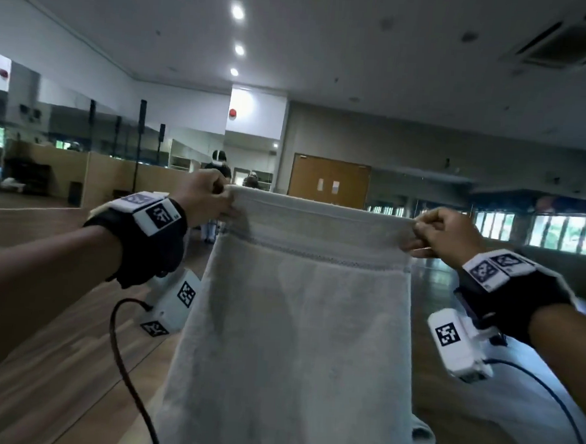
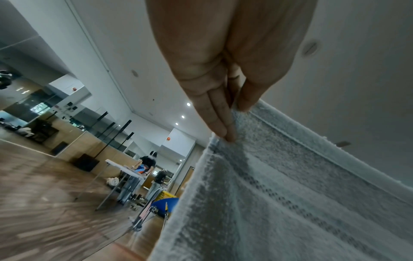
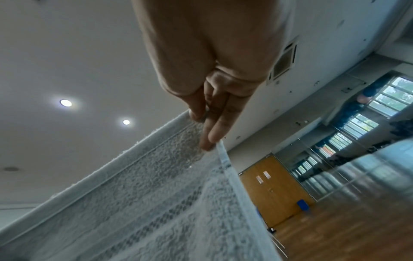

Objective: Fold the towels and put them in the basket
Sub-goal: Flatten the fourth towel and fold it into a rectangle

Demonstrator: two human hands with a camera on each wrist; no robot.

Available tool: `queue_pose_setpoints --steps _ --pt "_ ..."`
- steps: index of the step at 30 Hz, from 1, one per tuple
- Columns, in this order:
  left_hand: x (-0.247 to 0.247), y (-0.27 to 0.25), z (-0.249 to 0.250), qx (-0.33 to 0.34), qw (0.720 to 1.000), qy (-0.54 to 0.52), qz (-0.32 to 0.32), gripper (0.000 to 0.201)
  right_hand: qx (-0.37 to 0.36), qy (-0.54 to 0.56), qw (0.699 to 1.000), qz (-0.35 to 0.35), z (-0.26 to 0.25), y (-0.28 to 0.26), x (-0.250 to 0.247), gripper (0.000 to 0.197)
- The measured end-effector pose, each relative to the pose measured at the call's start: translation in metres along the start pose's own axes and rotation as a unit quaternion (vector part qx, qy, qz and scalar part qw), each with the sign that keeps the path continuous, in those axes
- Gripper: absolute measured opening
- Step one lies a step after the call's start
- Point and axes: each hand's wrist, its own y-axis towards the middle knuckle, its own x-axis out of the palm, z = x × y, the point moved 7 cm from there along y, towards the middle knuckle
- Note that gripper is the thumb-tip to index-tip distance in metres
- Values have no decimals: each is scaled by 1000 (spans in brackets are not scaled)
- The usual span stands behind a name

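A pale grey towel (image 1: 299,325) hangs lengthwise in front of me, held up by its top edge at chest height. My left hand (image 1: 214,196) pinches the top left corner; in the left wrist view the fingers (image 2: 221,123) and thumb clamp the hem of the towel (image 2: 290,203). My right hand (image 1: 431,233) pinches the top right corner, and the right wrist view shows its fingers (image 3: 214,130) closed on the towel (image 3: 156,203) edge. A woven band runs across the towel just below the hem. No basket shows in any view.
A large hall with wooden floor (image 1: 53,361) lies all around. Far off stand a person at a folding table (image 2: 125,169), a blue bin (image 2: 167,204) and wooden double doors (image 1: 328,181). Cables hang from both wrist devices.
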Motion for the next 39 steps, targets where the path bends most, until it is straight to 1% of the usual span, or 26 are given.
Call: queue_pose_setpoints --steps 2,4,8,9,11,12,14,16,18,19,21,22,23,24,25,28,30,31,34,36,37,39 --pt "9 3 -24 5 999 31 22 20 -7 2 1000 2 20 2 16 9" --pt "16 4 -46 12 996 80 42 18 -13 10 1000 6 36 3 31 9" --pt "33 -3 -91 28 991 112 73 14 -8 46 999 15 76 -6 61 12" --pt "39 -9 -104 33 989 128 72 13 -4 57 998 22 90 -14 70 12" --pt "56 -33 -134 38 987 150 52 9 13 38 999 27 128 -40 94 12" --pt "66 -51 -154 33 988 151 29 8 28 18 999 19 151 -58 108 12" --pt "89 -97 -199 11 985 165 -43 8 79 -9 997 -17 202 -104 137 15" --pt "108 -151 -245 -16 970 202 -131 7 110 -53 990 -71 244 -156 159 12" --pt "126 -202 -286 -49 946 213 -241 8 112 -121 977 -132 274 -207 173 11" --pt "133 -226 -302 -60 926 232 -292 9 110 -148 968 -169 286 -231 178 14" --pt "144 -265 -325 -62 886 270 -371 10 96 -185 947 -246 302 -275 184 19" --pt "148 -280 -332 -51 875 275 -396 11 88 -198 934 -285 308 -293 186 21" --pt "151 -290 -335 -36 870 277 -406 11 79 -215 920 -318 312 -309 186 21" --pt "151 -295 -337 -22 871 280 -403 11 66 -234 910 -336 315 -320 185 19" --pt "150 -296 -337 -12 872 285 -398 11 49 -253 906 -336 315 -326 183 18" --pt "150 -291 -341 4 875 295 -383 13 4 -273 914 -300 314 -329 178 21" --pt "153 -282 -343 9 883 303 -359 16 -4 -274 918 -287 317 -320 183 20" --pt "157 -276 -346 9 882 314 -352 17 -2 -277 917 -287 319 -313 189 19" --pt "174 -254 -361 -14 860 370 -351 23 -7 -322 903 -284 330 -284 210 12" --pt "183 -238 -372 -42 847 398 -350 25 11 -352 895 -275 337 -263 221 11" --pt "186 -232 -377 -55 843 407 -347 25 25 -364 887 -283 342 -256 226 12" --pt "189 -222 -382 -78 845 403 -341 22 41 -388 867 -309 348 -246 233 16"
